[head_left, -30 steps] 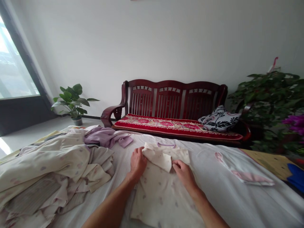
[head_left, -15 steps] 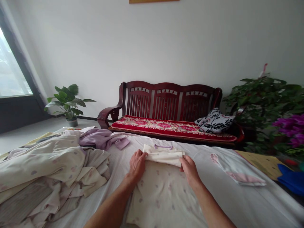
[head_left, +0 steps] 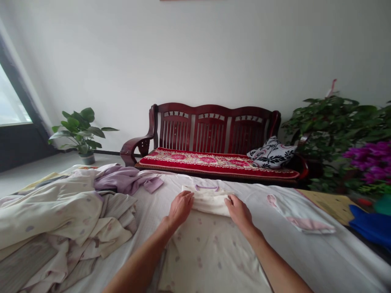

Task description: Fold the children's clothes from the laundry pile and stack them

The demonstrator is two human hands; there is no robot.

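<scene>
In front of me lies a cream shirt (head_left: 210, 248) with small faded pastel prints and a purple-trimmed neckline at its far end. A band of its cloth is folded across just below the neckline. My left hand (head_left: 181, 206) is closed on the left end of that band, its fingers lying over the cloth and the thumb out of sight. At the right end, my right hand (head_left: 240, 211) pinches the band between thumb and fingers. The shirt's lower part spreads flat toward me between my forearms.
A heap of crumpled clothes (head_left: 61, 211) covers the left side of the white sheet (head_left: 146, 232). On the right lies a folded pale garment with pink trim (head_left: 301, 215), near a blue cloth (head_left: 371, 226). Behind stand a red wooden bench (head_left: 210, 126) and potted plants (head_left: 81, 130).
Both hands have shifted slightly inward on the fold, and the band now looks looser and more rumpled. The whole view has moved a little.
</scene>
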